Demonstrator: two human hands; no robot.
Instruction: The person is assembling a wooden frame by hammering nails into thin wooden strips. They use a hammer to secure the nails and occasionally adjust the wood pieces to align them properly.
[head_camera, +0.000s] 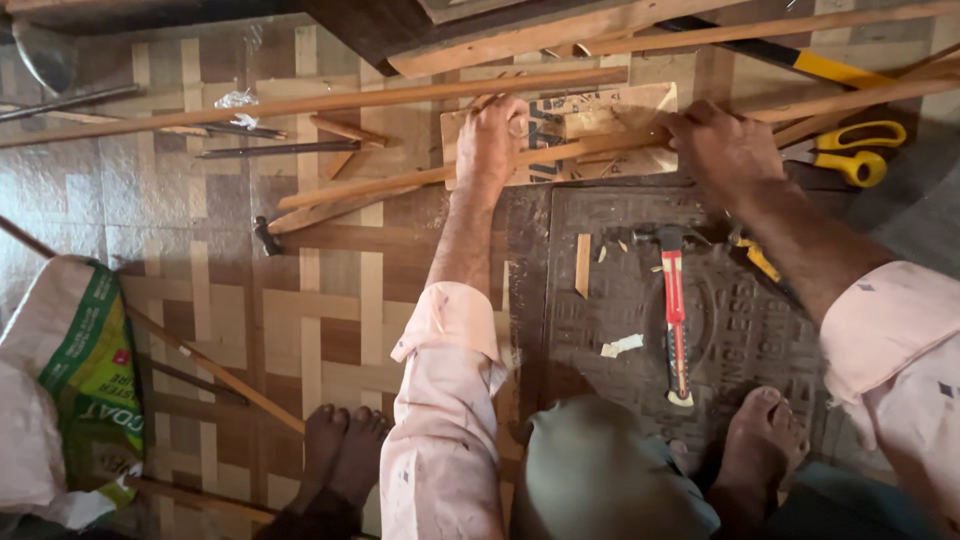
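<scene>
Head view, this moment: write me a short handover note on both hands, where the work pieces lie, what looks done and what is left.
Left hand: pressed down on a thin wooden stick that lies across a small wooden board; fingers curled over it.
Right hand: grips the same stick at the board's right end.
Nearby: red-handled hammer lying untouched on the dark embossed mat; yellow scissors to the right; more long sticks on the patterned floor.
Done: wood chips on the mat suggest some trimming already.
Left: cannot tell how far this stick is worked; no tool is in either hand.
</scene>
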